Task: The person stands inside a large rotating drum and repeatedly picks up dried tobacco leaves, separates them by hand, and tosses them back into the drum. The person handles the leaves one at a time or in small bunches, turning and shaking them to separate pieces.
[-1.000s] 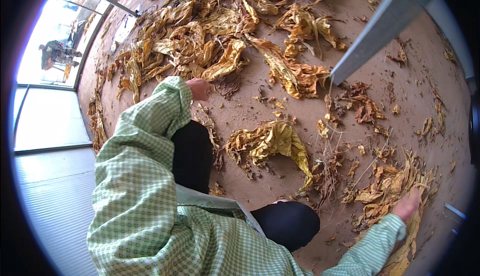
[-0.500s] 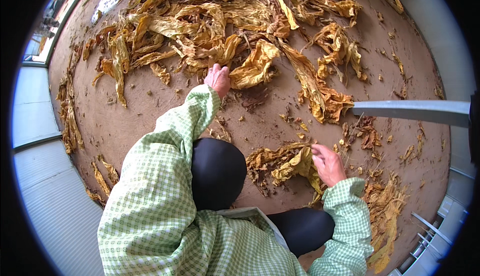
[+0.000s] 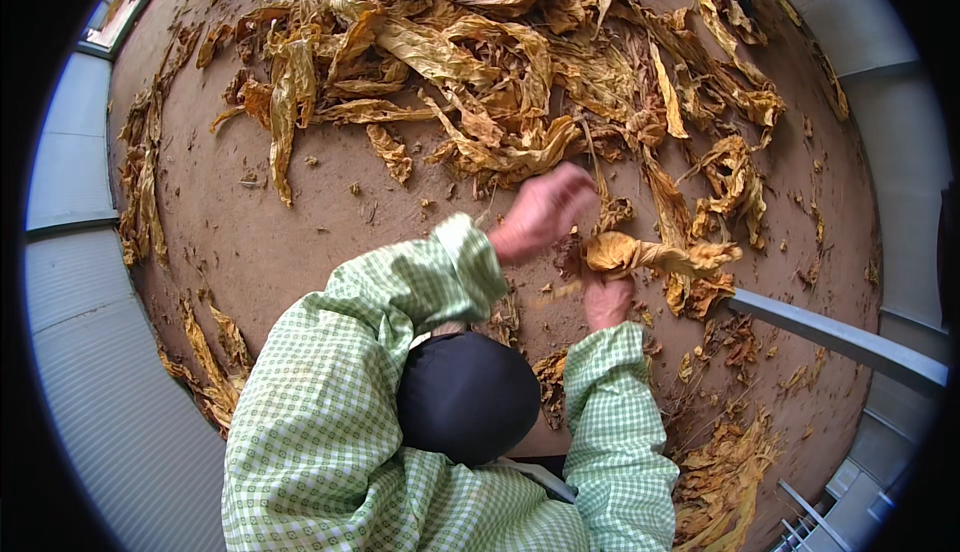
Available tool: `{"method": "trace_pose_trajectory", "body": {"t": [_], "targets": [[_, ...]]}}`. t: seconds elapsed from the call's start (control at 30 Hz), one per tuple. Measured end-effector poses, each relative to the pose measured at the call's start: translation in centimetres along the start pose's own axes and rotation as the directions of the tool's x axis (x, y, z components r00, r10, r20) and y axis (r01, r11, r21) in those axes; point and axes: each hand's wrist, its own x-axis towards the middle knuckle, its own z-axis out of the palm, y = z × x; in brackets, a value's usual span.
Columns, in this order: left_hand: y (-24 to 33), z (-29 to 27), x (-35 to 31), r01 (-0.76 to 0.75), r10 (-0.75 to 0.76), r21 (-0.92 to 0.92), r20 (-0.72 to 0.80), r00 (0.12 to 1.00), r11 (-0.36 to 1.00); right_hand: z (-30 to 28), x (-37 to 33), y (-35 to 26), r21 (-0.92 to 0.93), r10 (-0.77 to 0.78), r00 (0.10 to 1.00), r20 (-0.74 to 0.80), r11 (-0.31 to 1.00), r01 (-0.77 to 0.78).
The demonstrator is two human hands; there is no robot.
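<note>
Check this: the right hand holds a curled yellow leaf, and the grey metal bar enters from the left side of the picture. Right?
Not quite: in the head view the grey metal bar enters from the right side of the picture. The right hand does hold a curled yellow leaf.

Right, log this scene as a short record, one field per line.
Left hand: left hand blurred, near the heap's lower edge; grip unclear
Right hand: right hand at the end of a curled dried leaf, apparently gripping it
Main material: heap of dried yellow-brown leaves
Surface: brown floor strewn with leaf fragments
Right side: grey metal bar
Lower right: loose dried leaves
Clothing: green-and-white checked sleeves
</note>
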Motion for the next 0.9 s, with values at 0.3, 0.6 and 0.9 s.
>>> {"method": "trace_pose_trajectory", "body": {"t": [0.3,0.6,0.9], "targets": [[-3.2,-20.2,8.4,0.187,0.090,0.961,-0.172,0.981,-0.205,0.5,-3.4,-1.0,0.312,0.385,0.914,0.130,0.859,-0.406],[2.8,-5.0,5.3,-0.307,0.035,0.793,0.340,0.940,0.527,3.7,-2.6,0.1,0.766,0.533,0.816,0.224,0.422,-0.486],[-3.9,-19.5,10.0,0.024,0.194,0.998,-0.013,0.981,-0.052,3.1,-5.0,1.0,0.803,0.462,0.767,0.445,0.173,-0.570]]}}
